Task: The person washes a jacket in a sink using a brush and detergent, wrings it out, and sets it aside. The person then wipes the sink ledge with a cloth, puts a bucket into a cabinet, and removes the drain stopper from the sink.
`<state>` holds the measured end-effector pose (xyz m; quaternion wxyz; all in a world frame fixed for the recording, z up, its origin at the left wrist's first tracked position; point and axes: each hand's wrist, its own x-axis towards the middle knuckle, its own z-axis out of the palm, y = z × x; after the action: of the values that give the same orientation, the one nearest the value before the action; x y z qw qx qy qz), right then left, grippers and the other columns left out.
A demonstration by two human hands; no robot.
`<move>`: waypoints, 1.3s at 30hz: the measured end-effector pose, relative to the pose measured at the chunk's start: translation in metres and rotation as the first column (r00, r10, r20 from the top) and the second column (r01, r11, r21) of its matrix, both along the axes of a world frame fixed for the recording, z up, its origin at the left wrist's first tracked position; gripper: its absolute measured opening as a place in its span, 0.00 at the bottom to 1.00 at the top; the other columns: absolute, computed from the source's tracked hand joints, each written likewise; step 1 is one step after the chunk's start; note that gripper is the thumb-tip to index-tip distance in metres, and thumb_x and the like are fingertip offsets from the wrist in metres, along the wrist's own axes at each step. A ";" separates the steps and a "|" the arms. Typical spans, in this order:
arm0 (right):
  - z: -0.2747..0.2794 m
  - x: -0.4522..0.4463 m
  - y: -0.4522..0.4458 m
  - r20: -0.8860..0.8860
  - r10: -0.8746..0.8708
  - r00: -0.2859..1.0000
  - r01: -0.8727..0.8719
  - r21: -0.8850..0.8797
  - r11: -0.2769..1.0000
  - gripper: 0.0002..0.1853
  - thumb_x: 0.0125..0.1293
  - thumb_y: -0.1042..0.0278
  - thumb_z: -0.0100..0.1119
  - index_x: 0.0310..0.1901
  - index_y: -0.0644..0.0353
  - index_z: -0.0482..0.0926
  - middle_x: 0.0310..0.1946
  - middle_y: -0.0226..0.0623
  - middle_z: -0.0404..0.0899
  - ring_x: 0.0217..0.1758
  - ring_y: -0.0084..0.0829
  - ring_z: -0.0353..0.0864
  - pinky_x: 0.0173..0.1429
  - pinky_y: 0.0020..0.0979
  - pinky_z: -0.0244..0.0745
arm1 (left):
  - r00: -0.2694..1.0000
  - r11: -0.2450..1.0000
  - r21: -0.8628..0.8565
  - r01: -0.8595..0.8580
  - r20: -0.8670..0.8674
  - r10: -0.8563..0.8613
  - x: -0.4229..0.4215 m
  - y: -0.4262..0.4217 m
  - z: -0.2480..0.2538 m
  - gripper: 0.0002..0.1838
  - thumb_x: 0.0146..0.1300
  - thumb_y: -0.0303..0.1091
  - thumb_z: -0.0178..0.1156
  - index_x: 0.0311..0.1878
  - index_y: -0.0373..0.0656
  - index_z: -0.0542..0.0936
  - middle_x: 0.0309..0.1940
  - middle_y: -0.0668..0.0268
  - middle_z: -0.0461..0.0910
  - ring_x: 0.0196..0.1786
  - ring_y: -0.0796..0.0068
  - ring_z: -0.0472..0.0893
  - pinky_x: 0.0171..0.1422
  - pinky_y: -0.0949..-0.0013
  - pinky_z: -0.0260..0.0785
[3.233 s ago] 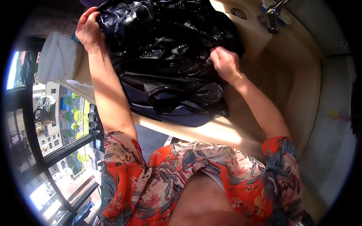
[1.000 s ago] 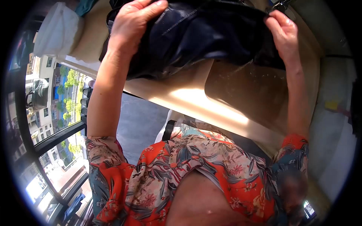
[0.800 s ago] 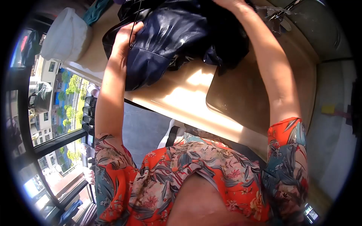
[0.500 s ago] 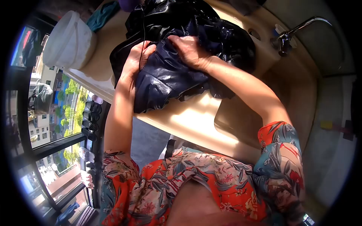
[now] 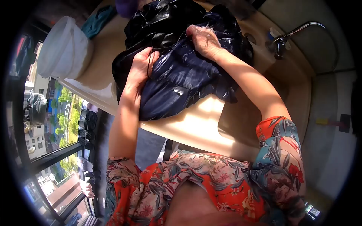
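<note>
A wet, dark navy and black garment (image 5: 184, 71) is spread over the beige sink counter (image 5: 196, 120), its frilled lower edge hanging towards me. A thin black cord runs down it beside my left hand (image 5: 144, 64). That hand is closed on the garment's left part, thumb uppermost. Farther right and higher up, my right hand (image 5: 205, 40) is closed on a fold of the same cloth, with wet, whitish glints around its fingers. Most of the fingertips of both hands are hidden in the fabric.
A white bucket (image 5: 62, 51) stands on the counter's left, near a teal cloth (image 5: 100, 20). At the right are a chrome faucet (image 5: 279, 47) and the shaded sink basin (image 5: 245, 116). Several dark shoes (image 5: 86, 126) line the window side.
My right hand has moved up and to the right with its fold, so the navy cloth lies more stretched between my hands. My left hand has shifted slightly down.
</note>
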<state>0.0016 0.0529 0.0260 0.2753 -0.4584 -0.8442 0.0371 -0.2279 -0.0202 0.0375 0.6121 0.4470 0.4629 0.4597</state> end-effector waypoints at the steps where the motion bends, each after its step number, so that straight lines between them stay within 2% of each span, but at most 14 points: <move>1: 0.007 0.025 0.019 0.168 -0.216 0.962 0.242 -0.155 0.958 0.09 0.59 0.72 0.44 0.41 0.55 0.72 0.34 0.42 0.77 0.39 0.44 0.76 0.43 0.40 0.71 | 1.000 1.000 0.015 -0.004 -0.005 0.004 0.002 0.002 0.000 0.07 0.63 0.29 0.54 0.28 0.42 0.73 0.19 0.79 0.68 0.21 0.92 0.63 0.22 0.84 0.54; 4: 0.011 0.057 0.027 0.175 -0.447 0.877 0.465 -0.081 0.882 0.11 0.63 0.65 0.44 0.45 0.56 0.72 0.41 0.42 0.75 0.48 0.43 0.72 0.51 0.43 0.66 | 1.000 0.999 0.048 -0.018 -0.016 0.019 0.010 0.004 -0.003 0.08 0.63 0.31 0.54 0.28 0.41 0.73 0.19 0.80 0.67 0.21 0.92 0.63 0.23 0.84 0.54; 10: 0.018 0.015 -0.127 0.158 0.134 0.978 -0.068 -0.365 0.928 0.32 0.66 0.49 0.42 0.65 0.62 0.54 0.67 0.47 0.49 0.73 0.40 0.42 0.72 0.43 0.35 | 0.999 0.999 0.025 -0.021 -0.035 0.022 0.018 0.007 -0.010 0.09 0.63 0.31 0.53 0.27 0.39 0.73 0.19 0.78 0.66 0.24 0.90 0.62 0.26 0.80 0.56; 12: 0.017 0.050 -0.099 0.490 0.018 0.872 0.140 -0.283 0.949 0.34 0.67 0.44 0.37 0.66 0.60 0.52 0.69 0.40 0.47 0.73 0.36 0.40 0.72 0.46 0.31 | 0.997 0.998 0.060 -0.032 -0.068 0.036 0.022 0.005 -0.008 0.09 0.62 0.31 0.53 0.27 0.38 0.73 0.19 0.78 0.66 0.24 0.89 0.62 0.27 0.79 0.57; 15: 0.031 0.103 -0.022 0.636 -0.310 0.706 0.476 -0.102 0.874 0.28 0.66 0.47 0.41 0.59 0.59 0.64 0.64 0.35 0.59 0.71 0.31 0.47 0.67 0.55 0.40 | 0.994 0.997 0.065 -0.049 -0.096 0.055 0.021 0.008 -0.004 0.08 0.62 0.31 0.54 0.29 0.36 0.74 0.20 0.77 0.66 0.25 0.88 0.61 0.28 0.79 0.57; 17: 0.020 0.133 0.031 0.106 -0.540 0.835 0.549 -0.213 0.808 0.26 0.59 0.45 0.53 0.50 0.60 0.74 0.53 0.40 0.72 0.58 0.36 0.69 0.59 0.38 0.64 | 0.992 0.995 0.075 -0.058 -0.103 0.066 0.019 0.011 -0.003 0.09 0.61 0.31 0.54 0.29 0.36 0.74 0.19 0.77 0.66 0.24 0.89 0.61 0.28 0.79 0.57; 18: 0.011 0.141 0.068 -0.059 -0.540 0.840 0.540 -0.004 0.842 0.25 0.57 0.44 0.56 0.44 0.59 0.78 0.40 0.40 0.79 0.47 0.37 0.78 0.51 0.31 0.71 | 0.991 0.995 0.075 -0.067 -0.109 0.075 0.018 0.012 -0.005 0.09 0.61 0.31 0.54 0.29 0.36 0.74 0.19 0.77 0.66 0.24 0.89 0.61 0.28 0.79 0.57; 20: -0.018 0.127 0.109 -0.132 -0.490 0.861 0.507 0.181 0.843 0.22 0.57 0.46 0.57 0.39 0.60 0.79 0.28 0.38 0.80 0.35 0.34 0.80 0.42 0.33 0.73 | 0.995 0.997 0.071 -0.040 -0.084 0.046 0.008 0.020 -0.019 0.09 0.62 0.32 0.54 0.27 0.38 0.73 0.19 0.79 0.66 0.24 0.89 0.62 0.27 0.79 0.56; 23: -0.004 0.067 0.088 -0.236 -0.403 0.884 0.353 -0.226 0.908 0.24 0.59 0.50 0.50 0.35 0.68 0.79 0.32 0.55 0.79 0.43 0.48 0.77 0.47 0.38 0.70 | 0.992 0.982 0.164 -0.089 -0.070 0.102 0.002 0.023 -0.022 0.09 0.62 0.32 0.54 0.27 0.40 0.73 0.20 0.79 0.67 0.23 0.89 0.63 0.27 0.80 0.56; 25: 0.053 0.027 0.024 -0.255 -0.411 0.875 0.310 -0.357 0.881 0.21 0.58 0.48 0.54 0.35 0.62 0.78 0.37 0.41 0.79 0.44 0.40 0.77 0.47 0.36 0.71 | 0.973 0.961 0.250 -0.115 -0.169 0.161 0.006 0.011 0.001 0.09 0.63 0.31 0.54 0.26 0.41 0.73 0.20 0.79 0.68 0.23 0.89 0.63 0.27 0.81 0.57; 27: 0.050 -0.014 -0.047 -0.094 -0.097 0.991 0.102 0.048 0.994 0.15 0.58 0.57 0.58 0.23 0.59 0.72 0.21 0.37 0.72 0.27 0.36 0.75 0.32 0.34 0.70 | 0.988 0.992 0.092 -0.084 -0.120 0.095 -0.004 0.007 0.004 0.07 0.63 0.29 0.53 0.29 0.40 0.74 0.22 0.77 0.70 0.25 0.89 0.65 0.30 0.81 0.60; 29: 0.019 -0.040 -0.079 -0.053 0.094 0.994 -0.093 0.023 0.995 0.11 0.56 0.60 0.59 0.23 0.55 0.71 0.25 0.33 0.74 0.31 0.36 0.77 0.35 0.34 0.74 | 0.988 0.985 0.137 -0.104 -0.101 0.118 -0.005 0.004 0.007 0.06 0.63 0.29 0.53 0.30 0.40 0.74 0.22 0.78 0.70 0.25 0.89 0.65 0.29 0.81 0.60; 34: -0.003 0.002 0.031 0.133 -0.215 0.968 0.206 0.075 0.976 0.14 0.62 0.57 0.47 0.27 0.57 0.75 0.24 0.38 0.78 0.31 0.40 0.79 0.37 0.38 0.74 | 0.991 0.987 0.157 -0.040 -0.118 0.059 -0.023 0.015 -0.018 0.06 0.63 0.29 0.55 0.29 0.41 0.74 0.20 0.80 0.66 0.23 0.92 0.62 0.25 0.83 0.55; 39: 0.017 -0.029 -0.003 -0.100 -0.295 0.950 0.248 -0.334 0.909 0.18 0.63 0.52 0.43 0.30 0.57 0.77 0.28 0.46 0.78 0.37 0.48 0.77 0.43 0.43 0.71 | 0.988 0.978 0.165 -0.131 -0.063 0.143 -0.022 0.013 -0.016 0.06 0.61 0.30 0.56 0.30 0.40 0.74 0.21 0.79 0.69 0.24 0.90 0.63 0.28 0.83 0.57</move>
<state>-0.0279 0.0495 0.0433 0.2624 -0.6057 -0.7322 0.1676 -0.2495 -0.0072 0.0214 0.5232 0.4789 0.4766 0.5195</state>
